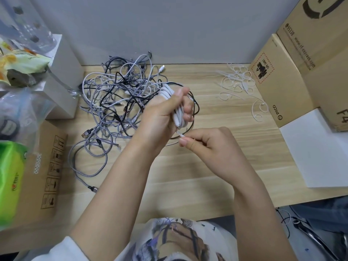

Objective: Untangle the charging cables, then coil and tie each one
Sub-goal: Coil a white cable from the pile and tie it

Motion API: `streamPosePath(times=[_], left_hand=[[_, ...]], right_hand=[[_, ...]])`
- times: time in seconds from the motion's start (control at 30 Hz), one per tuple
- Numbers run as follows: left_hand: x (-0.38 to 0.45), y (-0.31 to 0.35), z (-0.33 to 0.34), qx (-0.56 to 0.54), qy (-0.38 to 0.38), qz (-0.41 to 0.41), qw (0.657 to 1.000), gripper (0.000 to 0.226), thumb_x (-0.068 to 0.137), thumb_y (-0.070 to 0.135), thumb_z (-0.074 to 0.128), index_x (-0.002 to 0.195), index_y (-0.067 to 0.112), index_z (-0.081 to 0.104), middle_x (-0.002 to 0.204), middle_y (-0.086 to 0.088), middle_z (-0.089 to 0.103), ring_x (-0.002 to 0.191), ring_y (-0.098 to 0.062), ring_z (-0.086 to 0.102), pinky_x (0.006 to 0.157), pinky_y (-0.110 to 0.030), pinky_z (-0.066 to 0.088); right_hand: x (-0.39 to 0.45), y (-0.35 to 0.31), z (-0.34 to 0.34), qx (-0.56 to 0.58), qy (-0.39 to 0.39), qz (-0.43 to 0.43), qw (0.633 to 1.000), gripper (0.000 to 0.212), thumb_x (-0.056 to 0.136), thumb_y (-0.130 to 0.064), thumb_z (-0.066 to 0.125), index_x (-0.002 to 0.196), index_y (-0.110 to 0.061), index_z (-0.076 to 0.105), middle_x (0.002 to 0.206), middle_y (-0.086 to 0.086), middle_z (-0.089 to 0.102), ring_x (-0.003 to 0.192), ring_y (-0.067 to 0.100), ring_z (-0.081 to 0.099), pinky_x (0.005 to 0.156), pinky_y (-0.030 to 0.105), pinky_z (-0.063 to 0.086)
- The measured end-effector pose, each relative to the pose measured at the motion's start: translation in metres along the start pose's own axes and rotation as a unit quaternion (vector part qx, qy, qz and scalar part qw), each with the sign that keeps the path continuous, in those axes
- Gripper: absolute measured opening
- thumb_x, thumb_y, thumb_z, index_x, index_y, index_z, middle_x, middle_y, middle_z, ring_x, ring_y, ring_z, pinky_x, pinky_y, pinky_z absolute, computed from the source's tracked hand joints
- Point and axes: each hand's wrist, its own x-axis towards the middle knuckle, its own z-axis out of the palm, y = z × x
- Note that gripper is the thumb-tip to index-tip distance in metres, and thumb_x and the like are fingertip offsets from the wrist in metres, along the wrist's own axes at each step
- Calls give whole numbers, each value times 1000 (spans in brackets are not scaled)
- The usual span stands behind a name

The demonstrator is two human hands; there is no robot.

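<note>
1. Your right hand (204, 141) – mid-desk, nearest you. Thumb & forefinger pinch the loose end of the white cable (169, 97); other fingers curled.

2. Your left hand (165, 112) – just beyond the right, raised over the desk (188, 176). Fingers wrapped round the white cable, which is wound into a tight bundle; loops stick out above the fist, a plug end hangs below toward the right hand's pinch.

3. Tangle of cables (116, 102) – left half of desk, running from behind the left hand to the back edge. Grey braided, white & black cords mixed, not sorted. One grey braided cable (84, 166) trails toward the near-left, its metal plug lying closest to you. A black cable loops out to the right under the left hand.

4. Flat cardboard box (43, 172) – near-left edge, green pack (11, 181) on it.

5. White sheet (316, 147) – right edge.

6. White box (62, 76) – back-left corner, plastic bags (20, 61) piled beside & on it.

7. Heap of white ties (239, 81) – back-right, loose & curled, well apart from the tangle, just beside the big cardboard boxes (301, 63) at the back-right corner.
</note>
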Motion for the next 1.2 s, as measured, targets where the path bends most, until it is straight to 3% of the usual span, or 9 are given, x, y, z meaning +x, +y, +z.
streamPosePath(times=[0.2, 0.33, 0.43, 0.57, 0.7, 0.9, 1.0, 1.1, 1.2], left_hand=[[-2, -5, -9, 257, -11, -30, 966, 16, 100, 14, 41, 88, 7, 49, 49, 5, 50, 42, -7, 41, 43, -14, 32], [-8, -7, -10, 369, -82, -99, 921, 48, 100, 44, 31, 82, 3, 50, 42, 2, 47, 39, -10, 38, 42, -15, 30], [-14, -7, -10, 410, -120, -154, 891, 62, 95, 55, 22, 69, 8, 51, 39, 0, 44, 39, -14, 38, 43, -16, 32], [-17, -5, -16, 358, -143, -179, 905, 67, 90, 64, 24, 68, 8, 54, 36, -2, 41, 41, -20, 38, 47, -22, 36], [-17, 0, -23, 288, -198, -189, 918, 59, 89, 55, 28, 61, 11, 56, 34, -2, 39, 37, -19, 32, 48, -25, 40], [-12, 3, -32, -51, -319, -165, 932, 48, 93, 49, 41, 71, 11, 60, 42, 5, 50, 33, -7, 44, 47, -21, 43], [-5, 7, -35, -156, -277, -149, 936, 39, 91, 42, 47, 79, 9, 63, 49, 3, 56, 41, -9, 52, 54, -24, 48], [-5, 10, -32, -188, -150, -121, 963, 42, 86, 40, 47, 85, 5, 70, 57, 1, 57, 51, -12, 55, 60, -24, 51], [-6, 10, -27, -199, -48, -96, 974, 51, 85, 39, 44, 97, -4, 70, 80, -7, 70, 69, -19, 67, 73, -28, 57]], right_hand=[[-3, -4, -8, -1, 45, -18, 999, 28, 79, -44, 59, 74, -20, 73, 46, -3, 36, 47, 13, 35, 50, 29, 25], [-4, -9, -16, 52, 50, -45, 996, 17, 81, -32, 65, 70, -23, 74, 49, -15, 58, 50, 4, 53, 55, 28, 40], [-5, -9, -22, 97, 115, -43, 988, 17, 76, -27, 70, 61, -21, 69, 46, -15, 52, 45, 4, 40, 50, 15, 31], [-5, -5, -28, 134, 171, -16, 976, 13, 73, -27, 73, 64, -31, 65, 40, -15, 41, 43, 6, 31, 47, 13, 25], [-5, -4, -28, 163, 196, 3, 967, 15, 72, -25, 73, 62, -32, 64, 39, -12, 34, 45, 6, 28, 48, 17, 25], [3, 3, -22, 160, 181, 51, 969, 20, 88, -18, 64, 70, -24, 66, 40, -19, 43, 43, 1, 38, 48, 10, 26], [4, 11, -18, 127, 131, 89, 979, 20, 92, -18, 58, 76, -19, 70, 42, -22, 47, 45, -1, 45, 52, 14, 27], [3, 13, -13, 75, 62, 99, 990, 17, 91, -23, 60, 84, -19, 75, 42, -19, 47, 47, 1, 45, 55, 26, 30], [2, 6, -8, -15, -17, 88, 996, 27, 91, -32, 59, 66, -26, 66, 49, -1, 47, 52, 12, 44, 58, 36, 43]])
